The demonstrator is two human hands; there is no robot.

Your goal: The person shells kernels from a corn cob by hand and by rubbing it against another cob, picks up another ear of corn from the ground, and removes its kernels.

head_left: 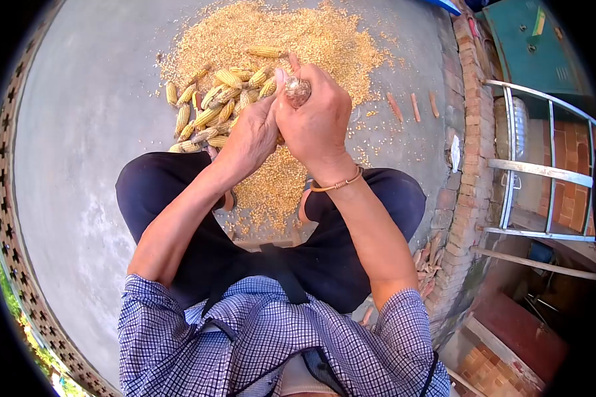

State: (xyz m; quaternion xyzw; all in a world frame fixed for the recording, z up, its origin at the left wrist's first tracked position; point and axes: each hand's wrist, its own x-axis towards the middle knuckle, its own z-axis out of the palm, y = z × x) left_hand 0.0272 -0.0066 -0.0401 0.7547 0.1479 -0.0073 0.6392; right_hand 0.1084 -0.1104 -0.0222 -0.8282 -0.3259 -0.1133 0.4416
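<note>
My right hand [318, 116] is closed around a corn cob [298, 91], whose rounded, reddish-white end shows between thumb and fingers. Pressed against it on the left is my left hand [253, 132], its fingers curled; what they grip, if anything, is hidden. Beyond and left of my hands lies a pile of yellow corn ears [208, 116], with one ear [266, 51] lying higher up. Loose kernels [245, 30] spread widely behind the ears, and more kernels [269, 188] lie between my feet.
Several bare cobs [415, 107] lie on the concrete floor [79, 132] at the right. A low brick edge [470, 165] runs along that side, with a metal frame [543, 169] and a green cabinet [526, 49] beyond. More cobs [430, 261] sit near the bricks.
</note>
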